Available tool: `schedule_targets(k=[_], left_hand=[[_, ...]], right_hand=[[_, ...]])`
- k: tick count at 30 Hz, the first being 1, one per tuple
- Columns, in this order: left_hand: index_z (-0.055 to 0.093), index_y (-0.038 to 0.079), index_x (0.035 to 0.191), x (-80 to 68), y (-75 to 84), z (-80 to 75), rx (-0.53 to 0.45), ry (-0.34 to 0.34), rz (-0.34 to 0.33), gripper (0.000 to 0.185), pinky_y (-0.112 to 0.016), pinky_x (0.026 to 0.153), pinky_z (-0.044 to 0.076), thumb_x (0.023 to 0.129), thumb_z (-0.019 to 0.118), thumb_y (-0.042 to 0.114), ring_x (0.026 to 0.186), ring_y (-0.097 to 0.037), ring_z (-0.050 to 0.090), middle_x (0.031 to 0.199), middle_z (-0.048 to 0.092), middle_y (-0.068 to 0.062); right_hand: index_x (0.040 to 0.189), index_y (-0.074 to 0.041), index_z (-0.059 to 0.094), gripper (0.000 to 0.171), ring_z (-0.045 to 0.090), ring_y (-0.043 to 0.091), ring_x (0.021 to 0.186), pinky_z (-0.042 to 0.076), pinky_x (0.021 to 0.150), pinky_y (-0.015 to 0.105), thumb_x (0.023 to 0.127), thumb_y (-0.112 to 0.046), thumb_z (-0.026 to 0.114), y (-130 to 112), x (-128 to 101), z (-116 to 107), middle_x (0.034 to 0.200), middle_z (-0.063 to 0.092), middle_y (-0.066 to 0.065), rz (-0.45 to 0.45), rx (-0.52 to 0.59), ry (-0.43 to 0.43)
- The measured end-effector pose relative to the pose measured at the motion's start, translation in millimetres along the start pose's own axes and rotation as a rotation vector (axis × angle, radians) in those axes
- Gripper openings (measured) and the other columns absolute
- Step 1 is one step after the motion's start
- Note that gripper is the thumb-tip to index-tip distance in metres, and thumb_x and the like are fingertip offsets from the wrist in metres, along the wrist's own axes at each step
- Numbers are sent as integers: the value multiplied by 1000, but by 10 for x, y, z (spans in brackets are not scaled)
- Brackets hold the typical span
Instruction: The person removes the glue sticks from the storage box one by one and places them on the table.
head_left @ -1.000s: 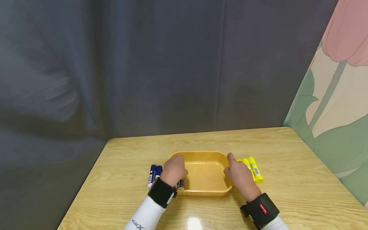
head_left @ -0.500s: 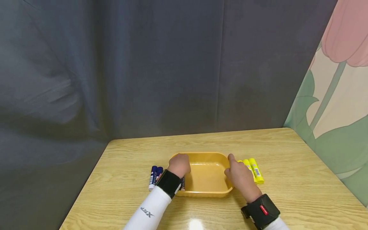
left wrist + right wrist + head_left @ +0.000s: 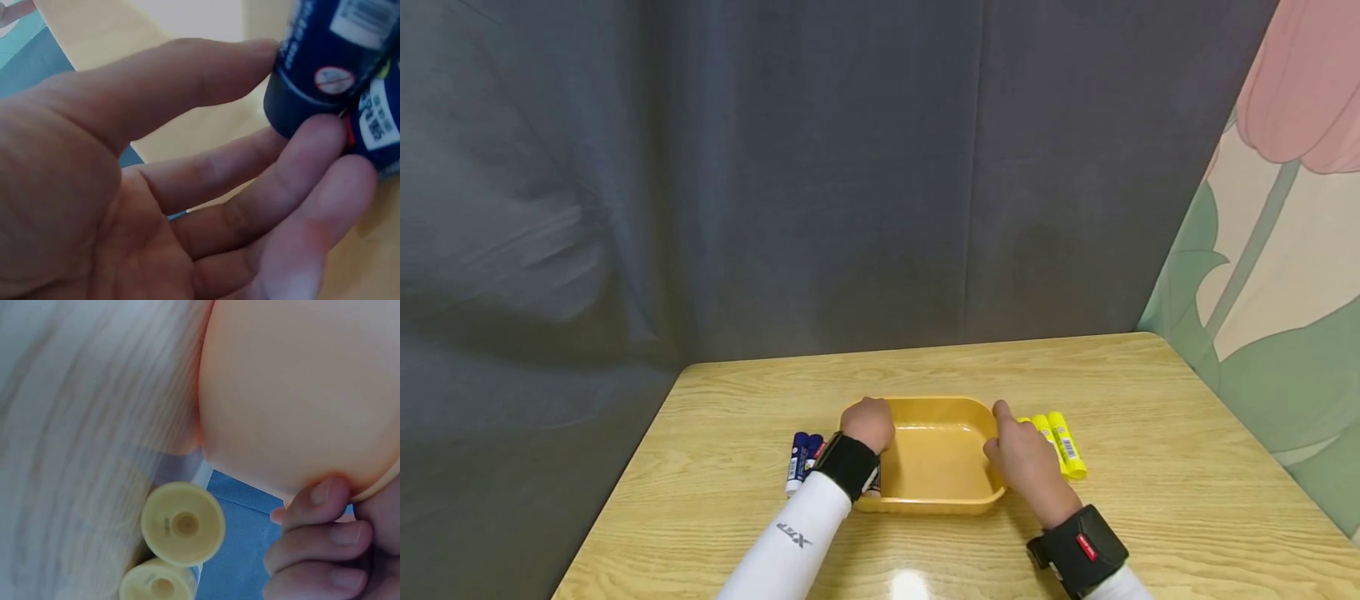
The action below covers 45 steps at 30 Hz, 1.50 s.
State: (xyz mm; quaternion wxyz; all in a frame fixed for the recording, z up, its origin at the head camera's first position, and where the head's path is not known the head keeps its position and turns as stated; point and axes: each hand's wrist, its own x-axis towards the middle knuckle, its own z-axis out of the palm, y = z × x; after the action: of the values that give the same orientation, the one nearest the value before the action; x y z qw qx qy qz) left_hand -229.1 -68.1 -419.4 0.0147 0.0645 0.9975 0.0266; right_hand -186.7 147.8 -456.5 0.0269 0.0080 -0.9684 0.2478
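My left hand [image 3: 868, 423] is over the left end of the yellow plastic tray [image 3: 936, 505]. Between its thumb and fingers it pinches a dark blue glue stick [image 3: 312, 69], best seen in the left wrist view. A second blue glue stick [image 3: 378, 119] lies against the fingertips there. Part of a dark glue stick [image 3: 876, 485] shows inside the tray beside the wrist strap. My right hand [image 3: 1028, 457] grips the tray's right rim, its curled fingers [image 3: 319, 544] against the outer wall in the right wrist view.
Two blue glue sticks [image 3: 803, 460] lie on the wooden table [image 3: 730, 417] left of the tray, partly behind the left wrist. Several yellow glue sticks [image 3: 1066, 446] lie close to the right hand. A dark curtain [image 3: 850, 183] hangs behind the table; a flowered wall [image 3: 1285, 250] stands at right.
My left hand has moved right and slightly forward, further over the tray's left end, then nearly stopped. The right hand keeps its grip on the rim, and the tray stays in place.
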Motion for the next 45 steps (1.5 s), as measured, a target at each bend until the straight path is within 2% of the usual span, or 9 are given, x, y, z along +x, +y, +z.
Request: schedule_targets(k=[4,11,24,30,40,45], left_hand=[[76,6,82,-9,46,30,20,11,-33,8,-35,53,54,85,68,8,65,-15,65,78,71,-7],[76,7,90,-15,137,42,-2,-16,-118,6,-34,55,54,88,71,9,71,-16,67,88,72,-7],[76,3,95,92,102,93,-59,-4,-138,11,-35,56,55,94,65,5,69,-16,67,88,74,-10],[75,1,96,148,83,97,-92,29,-159,15,-39,59,57,96,61,3,74,-18,69,89,74,-12],[75,1,96,154,32,124,-79,11,-141,12,-37,56,56,93,65,6,72,-18,68,90,74,-13],[73,-2,92,122,-6,66,-150,61,-57,12,-37,59,56,82,74,4,77,-25,71,91,73,-16]], right_hand=[[136,4,43,50,49,22,53,38,46,30,90,-9,59,-6,-8,4,69,53,11,-3,5,4],[137,5,43,52,48,21,51,37,44,31,89,-8,58,-14,5,-1,66,53,11,-22,7,32],[140,6,41,55,48,21,52,38,45,30,90,-9,58,-28,-7,21,68,54,11,-12,3,15],[141,6,41,55,48,21,53,38,46,30,91,-9,58,-44,-5,-4,71,54,12,-27,-1,22],[141,5,40,55,49,22,54,38,47,30,91,-9,58,-64,-11,-5,70,54,12,-3,11,-4],[141,5,40,55,48,21,52,38,46,30,91,-9,58,-61,-27,6,68,53,11,0,9,-9]])
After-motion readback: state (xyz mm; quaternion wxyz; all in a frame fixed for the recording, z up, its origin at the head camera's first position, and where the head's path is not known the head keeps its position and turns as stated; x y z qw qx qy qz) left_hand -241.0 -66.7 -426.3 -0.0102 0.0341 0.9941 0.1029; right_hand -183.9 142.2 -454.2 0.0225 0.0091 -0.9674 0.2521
